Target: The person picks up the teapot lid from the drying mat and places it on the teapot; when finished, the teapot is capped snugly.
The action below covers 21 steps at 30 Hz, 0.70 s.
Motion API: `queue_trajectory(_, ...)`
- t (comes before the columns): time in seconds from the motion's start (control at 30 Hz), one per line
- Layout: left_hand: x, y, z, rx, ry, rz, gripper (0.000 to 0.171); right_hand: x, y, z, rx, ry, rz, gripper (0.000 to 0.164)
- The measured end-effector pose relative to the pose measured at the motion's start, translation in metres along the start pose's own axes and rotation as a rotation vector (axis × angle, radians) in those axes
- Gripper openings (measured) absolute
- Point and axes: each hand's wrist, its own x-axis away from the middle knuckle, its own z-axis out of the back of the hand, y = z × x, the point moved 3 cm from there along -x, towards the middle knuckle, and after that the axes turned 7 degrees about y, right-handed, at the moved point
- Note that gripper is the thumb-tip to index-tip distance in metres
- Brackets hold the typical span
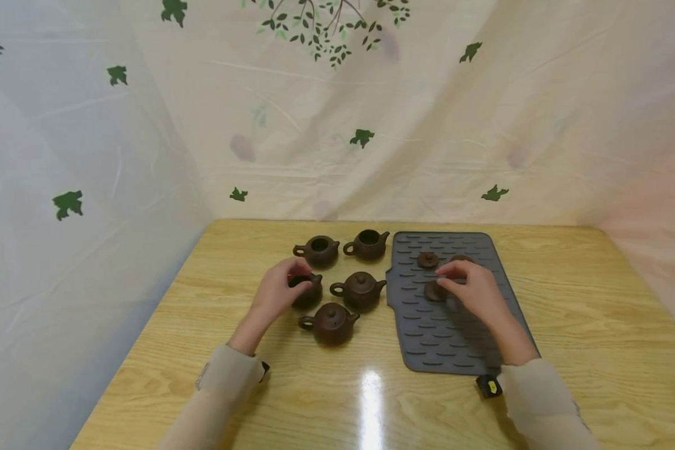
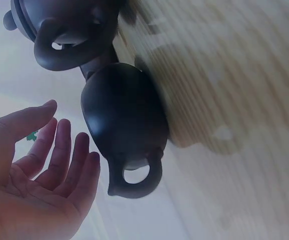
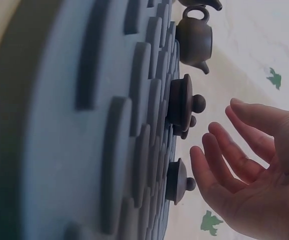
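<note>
My left hand (image 1: 275,287) hovers with relaxed fingers beside a dark brown teapot (image 1: 310,297), partly hidden behind the hand. In the left wrist view a gap shows between the fingertips and this teapot (image 2: 127,115). My right hand (image 1: 475,292) is held over the grey ribbed mat (image 1: 439,350), its fingers loosely curved and holding nothing. Nearest to it is a knobbed brown teapot lid (image 1: 434,291) lying on the mat. Another lid (image 1: 428,260) lies farther back, and a third (image 1: 461,258) is partly covered by the right hand.
Two teapots with lids on, a middle one (image 1: 362,291) and a front one (image 1: 332,325), stand between the left hand and the mat. Behind them are two lidless teapots, one left (image 1: 322,253) and one right (image 1: 369,245). A patterned curtain (image 1: 315,162) hangs behind the wooden table (image 1: 315,394).
</note>
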Motion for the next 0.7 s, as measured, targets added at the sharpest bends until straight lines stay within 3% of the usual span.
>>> queue_trajectory(0.7,0.009,-0.023,0.009,-0.056,0.037,0.03,0.024,0.003,0.01,-0.006,-0.012,-0.111,-0.054,0.024)
